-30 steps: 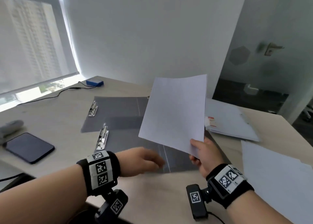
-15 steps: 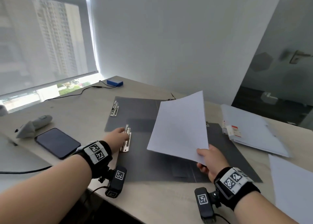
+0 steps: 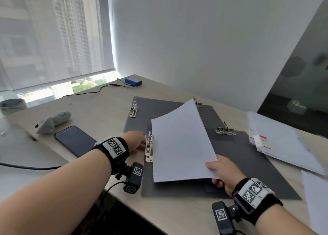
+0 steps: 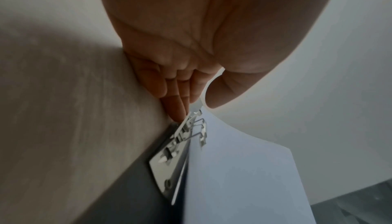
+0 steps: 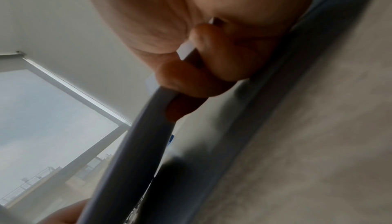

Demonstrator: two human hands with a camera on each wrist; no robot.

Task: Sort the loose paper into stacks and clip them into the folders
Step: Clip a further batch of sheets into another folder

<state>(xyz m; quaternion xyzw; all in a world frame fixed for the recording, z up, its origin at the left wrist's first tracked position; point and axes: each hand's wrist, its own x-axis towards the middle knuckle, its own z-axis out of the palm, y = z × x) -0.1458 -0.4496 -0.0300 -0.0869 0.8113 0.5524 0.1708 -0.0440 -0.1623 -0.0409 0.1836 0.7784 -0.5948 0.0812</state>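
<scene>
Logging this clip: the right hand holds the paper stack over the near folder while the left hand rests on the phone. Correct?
Not quite. The left hand is not on the phone; it holds the lever of the near folder's clip, as the left wrist view shows. The right hand does hold the paper stack.

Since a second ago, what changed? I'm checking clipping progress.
The left hand moved from mid-folder to the clip, its fingers taking hold of the lever. The paper came down to the clip. The right hand still holds its corner.
</scene>
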